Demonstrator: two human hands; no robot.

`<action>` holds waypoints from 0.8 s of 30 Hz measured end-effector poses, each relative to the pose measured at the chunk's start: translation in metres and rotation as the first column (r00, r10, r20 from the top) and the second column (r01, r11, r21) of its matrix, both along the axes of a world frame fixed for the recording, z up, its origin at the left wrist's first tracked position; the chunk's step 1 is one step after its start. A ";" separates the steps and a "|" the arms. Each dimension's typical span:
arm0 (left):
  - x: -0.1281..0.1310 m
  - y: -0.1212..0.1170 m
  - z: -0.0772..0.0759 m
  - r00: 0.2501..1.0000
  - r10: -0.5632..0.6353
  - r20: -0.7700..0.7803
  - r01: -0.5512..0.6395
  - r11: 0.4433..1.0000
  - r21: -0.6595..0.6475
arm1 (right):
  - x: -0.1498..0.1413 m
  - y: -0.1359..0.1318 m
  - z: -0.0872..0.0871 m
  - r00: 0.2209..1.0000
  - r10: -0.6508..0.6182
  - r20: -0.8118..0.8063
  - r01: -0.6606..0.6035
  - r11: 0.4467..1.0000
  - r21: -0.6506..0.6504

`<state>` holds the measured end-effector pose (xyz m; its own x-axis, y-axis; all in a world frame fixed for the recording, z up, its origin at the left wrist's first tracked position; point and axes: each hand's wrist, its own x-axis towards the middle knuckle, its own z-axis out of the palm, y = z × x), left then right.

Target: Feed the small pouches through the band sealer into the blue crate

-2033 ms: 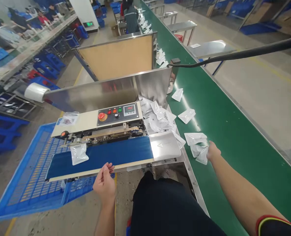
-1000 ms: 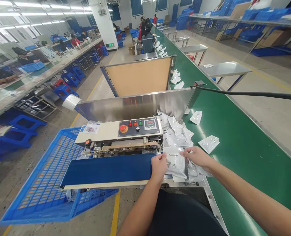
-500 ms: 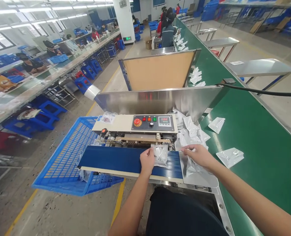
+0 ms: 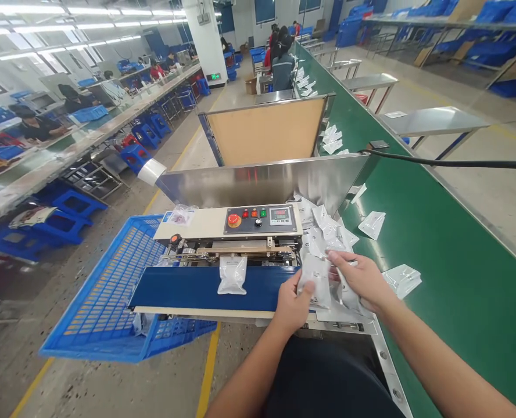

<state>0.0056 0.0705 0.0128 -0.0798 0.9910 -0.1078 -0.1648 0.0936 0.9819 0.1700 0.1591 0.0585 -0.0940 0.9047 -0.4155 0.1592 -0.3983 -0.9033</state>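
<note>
Within left hand [image 4: 293, 302], white pouch [image 4: 316, 280] with illegibly small print.

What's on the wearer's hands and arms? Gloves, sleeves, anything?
No gloves: left hand and right hand are both bare, with no ring, watch or bracelet visible. Forearms are uncovered out to the picture edge, so sleeves aren't in view. No markings or cables seen on either.

Blue belt [image 4: 264, 290] lies open between the left hand's [image 4: 293, 302] fingers and a white pouch [image 4: 232, 276]; heaped pouches [image 4: 325, 223] block space beyond the right hand's [image 4: 362, 281] fingers.
</note>
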 end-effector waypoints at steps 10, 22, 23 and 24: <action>0.006 0.003 -0.010 0.962 0.169 -0.214 -0.177 0.984 -0.019 | 0.021 -0.029 -0.006 0.942 0.268 0.202 -0.297 0.946 0.131; -0.025 0.051 -0.066 0.912 0.407 -0.043 -0.390 0.831 -0.396 | -0.016 0.038 -0.042 0.938 0.242 0.248 -0.201 0.963 -0.178; -0.032 0.050 -0.066 0.905 0.421 -0.058 -0.409 0.826 -0.387 | -0.025 0.038 -0.042 0.929 0.268 0.256 -0.228 0.958 -0.176; -0.039 0.048 -0.066 0.898 0.434 -0.075 -0.429 0.821 -0.378 | -0.033 0.038 -0.042 0.917 0.297 0.266 -0.258 0.951 -0.173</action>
